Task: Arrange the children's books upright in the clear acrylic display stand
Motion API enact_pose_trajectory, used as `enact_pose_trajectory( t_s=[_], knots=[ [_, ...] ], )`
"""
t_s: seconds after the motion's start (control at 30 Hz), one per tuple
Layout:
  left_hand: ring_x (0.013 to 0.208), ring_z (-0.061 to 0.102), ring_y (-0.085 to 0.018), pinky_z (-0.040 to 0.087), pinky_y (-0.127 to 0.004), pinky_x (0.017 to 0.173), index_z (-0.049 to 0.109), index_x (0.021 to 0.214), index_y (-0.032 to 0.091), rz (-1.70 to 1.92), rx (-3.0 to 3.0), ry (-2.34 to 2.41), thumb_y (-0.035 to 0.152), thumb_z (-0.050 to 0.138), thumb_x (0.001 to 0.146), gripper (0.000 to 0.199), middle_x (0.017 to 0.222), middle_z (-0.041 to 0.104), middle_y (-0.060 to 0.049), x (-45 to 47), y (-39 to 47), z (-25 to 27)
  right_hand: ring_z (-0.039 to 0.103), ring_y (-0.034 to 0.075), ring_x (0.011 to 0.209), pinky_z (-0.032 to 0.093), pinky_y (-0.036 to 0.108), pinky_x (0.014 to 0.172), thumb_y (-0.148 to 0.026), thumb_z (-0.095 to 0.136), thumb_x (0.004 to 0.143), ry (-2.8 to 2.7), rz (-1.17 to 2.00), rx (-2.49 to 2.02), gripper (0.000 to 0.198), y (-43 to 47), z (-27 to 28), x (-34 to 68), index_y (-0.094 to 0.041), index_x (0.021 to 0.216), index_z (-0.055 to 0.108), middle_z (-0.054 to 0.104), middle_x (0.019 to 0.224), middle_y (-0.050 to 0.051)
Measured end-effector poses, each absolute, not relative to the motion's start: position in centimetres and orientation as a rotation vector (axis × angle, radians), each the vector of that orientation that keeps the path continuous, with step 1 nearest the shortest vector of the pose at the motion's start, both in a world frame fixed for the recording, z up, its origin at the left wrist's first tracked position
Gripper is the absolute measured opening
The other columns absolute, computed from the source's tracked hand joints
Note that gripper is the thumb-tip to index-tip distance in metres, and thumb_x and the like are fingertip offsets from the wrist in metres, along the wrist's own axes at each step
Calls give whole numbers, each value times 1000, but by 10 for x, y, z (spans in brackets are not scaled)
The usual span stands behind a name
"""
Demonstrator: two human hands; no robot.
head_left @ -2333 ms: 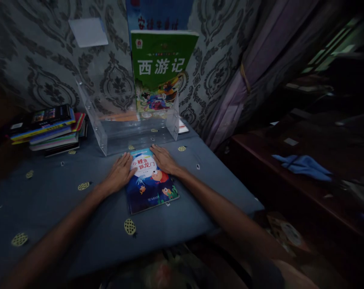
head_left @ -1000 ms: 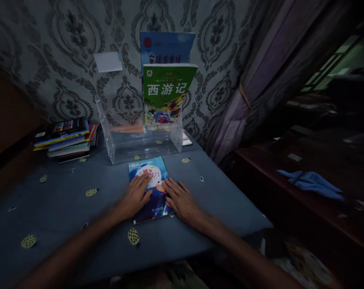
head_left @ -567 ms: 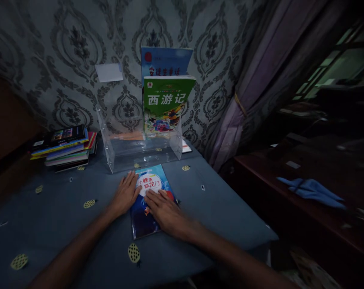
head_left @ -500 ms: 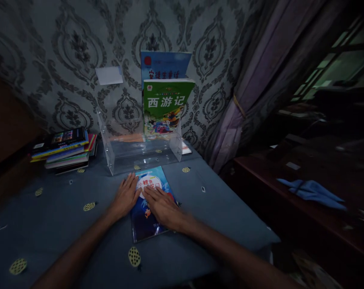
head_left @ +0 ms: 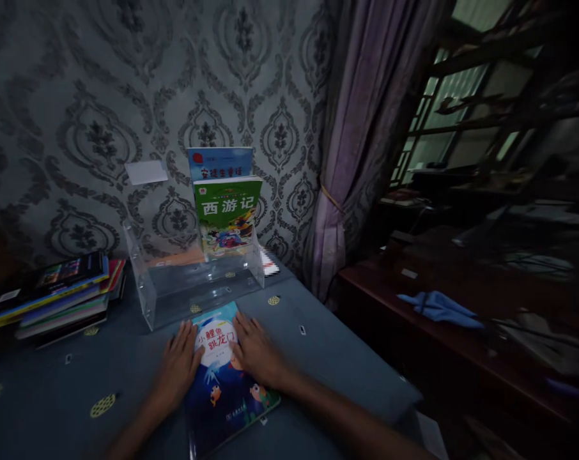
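A blue children's book lies flat, cover up, on the cloth-covered table. My left hand rests along its left edge with the fingers stretched out. On its upper right edge lies my right hand, fingers extended, the thumb over the cover. Just beyond the book stands a clear acrylic book rack. In the right part of the rack a green book leans upright, and behind it a taller blue book shows its top.
A pile of books lies on the table at the left. Behind the rack is a patterned wall; a white card sits at the rack's upper left. At the right are a tied purple curtain and a dark red surface with a blue cloth.
The view has turned right and upward, so things sit lower and further left. My right hand has slid from the middle of the cover to the book's right edge.
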State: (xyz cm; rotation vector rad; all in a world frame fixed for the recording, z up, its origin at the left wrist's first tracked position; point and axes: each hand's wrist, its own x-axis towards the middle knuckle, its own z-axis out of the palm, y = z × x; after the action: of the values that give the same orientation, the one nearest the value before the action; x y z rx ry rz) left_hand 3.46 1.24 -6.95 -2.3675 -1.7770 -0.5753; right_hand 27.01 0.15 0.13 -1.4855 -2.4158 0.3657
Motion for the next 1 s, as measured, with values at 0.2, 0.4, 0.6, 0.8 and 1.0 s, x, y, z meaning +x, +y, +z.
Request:
enact_pose_trajectory(
  t_s=[0.2, 0.4, 0.6, 0.8, 1.0],
  knots=[
    [141, 41, -29, 37, -52, 111, 51, 140, 14, -578, -2352, -1720, 38, 32, 98, 51, 148, 49, -15, 33, 12, -71, 21, 33, 149, 24, 51, 121, -44, 41, 100, -2425, 447, -1376, 62, -56, -5, 287, -8, 151, 37, 28, 159, 17],
    [139, 43, -32, 38, -55, 110, 53, 139, 13, -553, -2291, -1727, 38, 32, 97, 53, 145, 52, -17, 36, 7, -74, 24, 34, 148, 26, 51, 120, -44, 41, 101, -2423, 415, -1360, 62, -70, -2, 292, -6, 149, 39, 34, 156, 19],
    [140, 42, -31, 42, -54, 107, 36, 152, 19, -546, -2373, -1470, 42, 39, 98, 59, 151, 45, -15, 53, -40, -90, 26, 32, 147, 27, 50, 120, -43, 42, 100, -2391, 389, -1329, 60, -71, -3, 293, -9, 150, 40, 36, 156, 18],
    [141, 40, -32, 40, -55, 108, 5, 159, 26, -524, -2428, -1291, 46, 41, 98, 73, 155, 39, -12, 61, -72, -88, 22, 32, 149, 24, 49, 121, -42, 41, 100, -2406, 443, -1368, 61, -70, -3, 293, -9, 152, 36, 31, 158, 16],
    [145, 31, -34, 32, -57, 114, 21, 157, 18, -440, -2529, -1397, 57, 42, 97, 75, 157, 33, -17, 69, -82, -63, 21, 34, 149, 23, 52, 120, -38, 43, 100, -2464, 381, -1426, 59, -68, -1, 291, -7, 150, 38, 31, 158, 17]
  ],
)
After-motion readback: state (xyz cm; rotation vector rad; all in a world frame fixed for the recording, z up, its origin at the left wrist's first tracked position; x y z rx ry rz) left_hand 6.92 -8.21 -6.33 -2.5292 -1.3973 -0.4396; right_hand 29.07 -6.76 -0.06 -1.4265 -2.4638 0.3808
